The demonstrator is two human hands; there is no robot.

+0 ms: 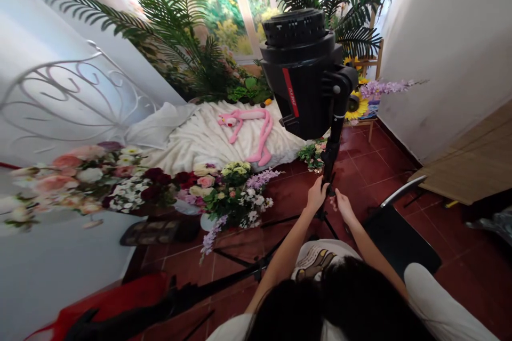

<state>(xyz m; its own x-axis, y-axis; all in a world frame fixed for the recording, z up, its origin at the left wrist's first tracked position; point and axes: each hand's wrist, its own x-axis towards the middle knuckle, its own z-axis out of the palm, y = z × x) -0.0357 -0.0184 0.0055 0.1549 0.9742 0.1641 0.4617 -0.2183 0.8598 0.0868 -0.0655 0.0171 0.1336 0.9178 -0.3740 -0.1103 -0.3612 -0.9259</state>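
Observation:
A black studio light with a red stripe on its side tops a black light stand in front of me. My left hand is closed around the stand's pole, well below the lamp. Just to its right, my right hand has its fingers curled together against the stand, at a small dark knob on the pole that they partly hide. Below my hands, the stand's legs spread over the floor.
A second black stand slants across the lower left. Artificial flowers border a bed with a white blanket and a pink plush toy. To the right are a black chair and a wooden panel. Palm leaves rise behind.

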